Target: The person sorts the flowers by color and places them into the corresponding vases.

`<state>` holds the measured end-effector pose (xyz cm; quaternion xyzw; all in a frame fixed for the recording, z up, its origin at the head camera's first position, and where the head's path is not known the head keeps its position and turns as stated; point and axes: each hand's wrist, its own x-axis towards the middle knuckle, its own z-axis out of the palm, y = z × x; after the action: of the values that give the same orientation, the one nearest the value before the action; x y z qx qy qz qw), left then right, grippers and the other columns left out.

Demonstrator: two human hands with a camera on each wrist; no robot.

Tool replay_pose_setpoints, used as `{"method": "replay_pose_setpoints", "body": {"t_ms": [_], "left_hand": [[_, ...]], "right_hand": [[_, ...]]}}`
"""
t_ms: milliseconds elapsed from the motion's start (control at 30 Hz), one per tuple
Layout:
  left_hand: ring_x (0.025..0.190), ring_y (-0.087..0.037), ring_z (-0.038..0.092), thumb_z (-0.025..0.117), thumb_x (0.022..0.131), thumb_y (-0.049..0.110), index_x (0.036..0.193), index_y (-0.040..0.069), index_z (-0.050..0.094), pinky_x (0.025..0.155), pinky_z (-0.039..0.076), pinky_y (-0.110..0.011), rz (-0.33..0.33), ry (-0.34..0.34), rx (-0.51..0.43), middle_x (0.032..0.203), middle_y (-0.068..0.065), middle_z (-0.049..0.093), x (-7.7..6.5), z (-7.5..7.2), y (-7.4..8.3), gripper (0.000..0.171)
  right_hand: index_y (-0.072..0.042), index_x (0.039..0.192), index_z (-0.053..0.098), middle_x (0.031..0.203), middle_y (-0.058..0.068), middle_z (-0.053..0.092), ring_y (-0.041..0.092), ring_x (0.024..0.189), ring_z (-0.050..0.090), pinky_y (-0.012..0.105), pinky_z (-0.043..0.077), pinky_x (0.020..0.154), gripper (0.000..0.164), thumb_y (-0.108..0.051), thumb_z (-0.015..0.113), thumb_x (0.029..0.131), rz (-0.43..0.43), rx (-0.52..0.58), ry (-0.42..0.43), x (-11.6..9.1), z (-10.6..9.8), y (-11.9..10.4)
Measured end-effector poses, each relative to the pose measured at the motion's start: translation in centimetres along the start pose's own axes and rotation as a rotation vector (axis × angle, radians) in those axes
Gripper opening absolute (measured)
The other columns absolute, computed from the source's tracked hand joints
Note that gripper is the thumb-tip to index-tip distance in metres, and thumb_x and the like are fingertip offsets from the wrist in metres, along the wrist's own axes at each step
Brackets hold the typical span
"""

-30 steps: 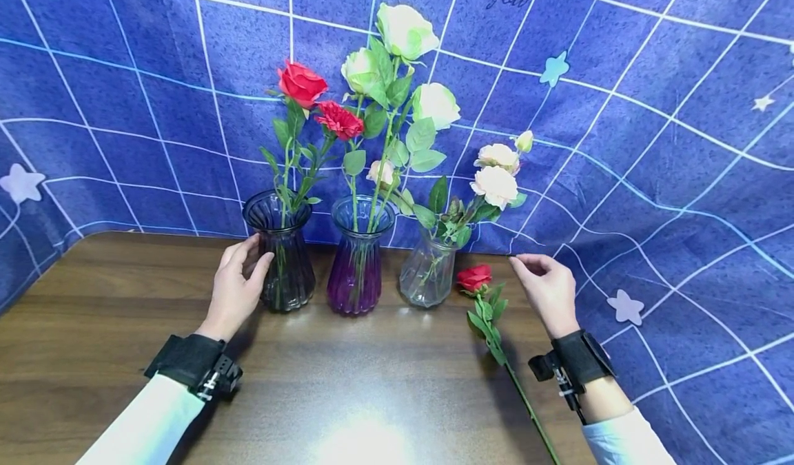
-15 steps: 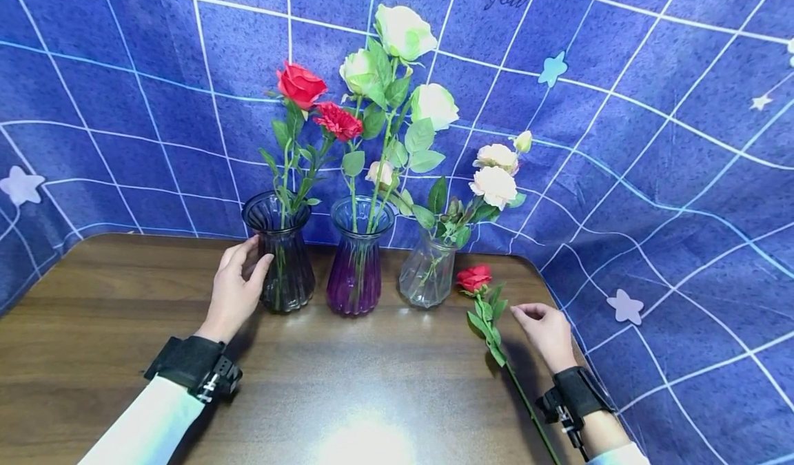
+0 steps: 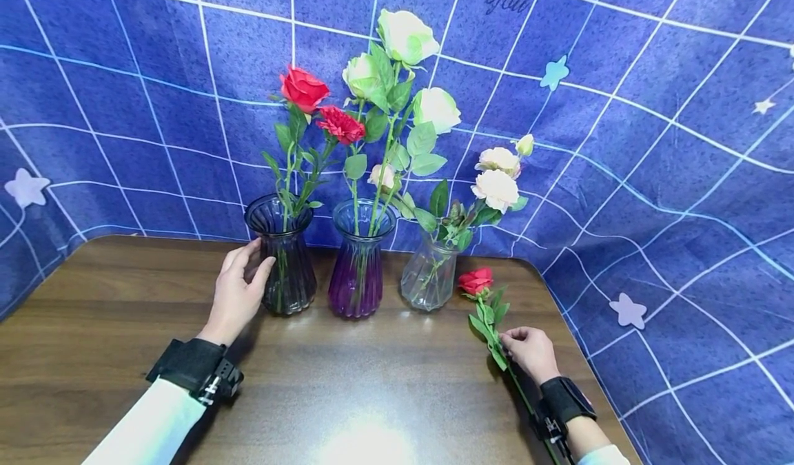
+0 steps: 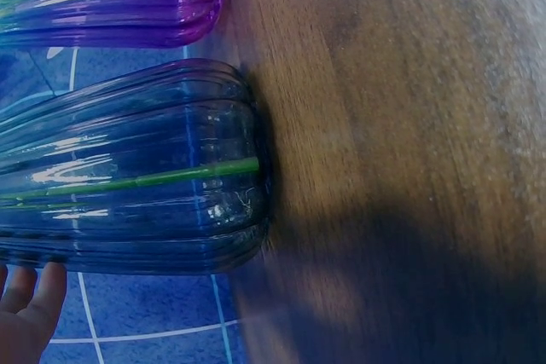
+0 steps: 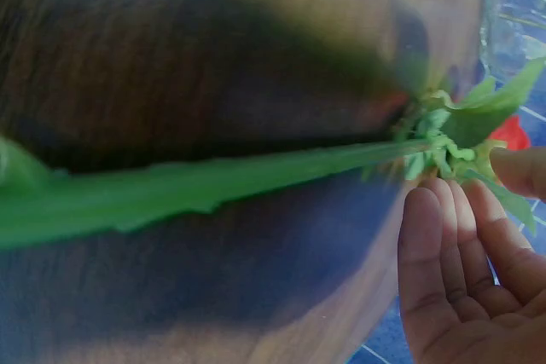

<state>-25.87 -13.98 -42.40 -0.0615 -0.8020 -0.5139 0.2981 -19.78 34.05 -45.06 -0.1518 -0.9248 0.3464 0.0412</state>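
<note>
My left hand (image 3: 236, 289) holds the dark glass vase (image 3: 291, 282) low on its left side, thumb in front. In the left wrist view its fingertips (image 4: 53, 283) meet the vase's wall. Two red flowers (image 3: 304, 89) stand in that vase. My right hand (image 3: 533, 355) is at the leaves of a single red rose (image 3: 476, 281) lying on the table. In the right wrist view, the stem (image 5: 281, 172) runs past the fingers (image 5: 422, 219), and a small gap shows between thumb and fingertips, with a leaf behind. Whether they touch the leaf is unclear.
A blue-purple vase (image 3: 355, 286) with tall pale green roses (image 3: 406, 36) stands in the middle. Right of it is a clear vase (image 3: 428, 282) with cream flowers (image 3: 496, 189). The wooden table (image 3: 310, 382) meets a blue cloth backdrop (image 3: 155, 107) behind.
My right hand has come down and leftward from near the table's back right corner to the rose's leaves. My left hand stays on the dark vase. The rose has not moved.
</note>
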Motion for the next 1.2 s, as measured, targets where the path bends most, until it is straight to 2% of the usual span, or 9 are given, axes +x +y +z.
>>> {"method": "replay_pose_setpoints", "body": {"t_ms": [467,633,900,1200], "left_hand": [[0.11,-0.034,0.057,0.059,0.091,0.009,0.131,-0.003,0.049,0.089,0.045,-0.004,0.019,0.006,-0.006,0.12,-0.021,0.05,0.1,0.0,-0.1,0.043],[0.11,-0.034,0.057,0.058,0.092,0.01,0.132,-0.004,0.049,0.089,0.043,-0.002,0.028,-0.003,0.003,0.12,-0.022,0.05,0.2,0.0,-0.1,0.043],[0.109,-0.034,0.057,0.058,0.092,0.011,0.132,-0.004,0.048,0.088,0.043,-0.001,0.025,-0.009,0.011,0.12,-0.022,0.049,0.1,0.0,-0.2,0.044],[0.11,-0.034,0.056,0.058,0.092,0.011,0.132,-0.003,0.048,0.088,0.042,0.001,0.018,-0.012,-0.001,0.121,-0.022,0.049,-0.1,0.0,-0.3,0.044]], "right_hand": [[0.0,0.081,0.069,0.057,-0.002,0.061,0.01,0.056,0.053,0.021,0.043,0.053,0.021,-0.02,0.065,0.081,0.0,-0.06,-0.03,0.7,0.8,0.0],[-0.001,0.079,0.07,0.059,-0.002,0.062,0.012,0.059,0.053,0.023,0.042,0.056,0.019,-0.019,0.066,0.081,-0.027,-0.101,-0.014,0.8,0.9,0.2],[-0.003,0.073,0.071,0.069,0.005,0.067,0.016,0.064,0.055,0.027,0.043,0.059,0.016,-0.018,0.068,0.077,-0.089,-0.145,0.029,0.8,1.2,0.2],[-0.005,0.068,0.071,0.072,0.01,0.069,0.022,0.067,0.06,0.033,0.047,0.06,0.012,-0.015,0.069,0.075,-0.125,-0.188,0.031,0.7,1.3,0.1]]}}
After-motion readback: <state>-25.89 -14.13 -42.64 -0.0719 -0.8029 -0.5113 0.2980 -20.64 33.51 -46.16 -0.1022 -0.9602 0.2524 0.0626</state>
